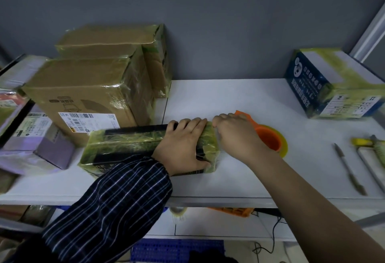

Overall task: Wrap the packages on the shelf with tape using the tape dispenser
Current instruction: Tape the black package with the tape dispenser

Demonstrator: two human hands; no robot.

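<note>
A flat dark package (125, 146), wound in yellowish clear tape, lies on the white shelf (229, 100) in front of me. My left hand (183, 144) lies over its right end, fingers over the far edge and thumb on the near side. My right hand (235, 133) is just right of the package and holds the orange tape dispenser (268, 137); its knuckles touch the package's right end. The dispenser's roll stands on the shelf behind that hand.
Taped cardboard boxes (100, 79) are stacked at the back left. A purple box (45, 146) lies at the left. A blue and white taped box (333, 83) stands at the back right. A pen (350, 169) and other tools (373, 150) lie at the right.
</note>
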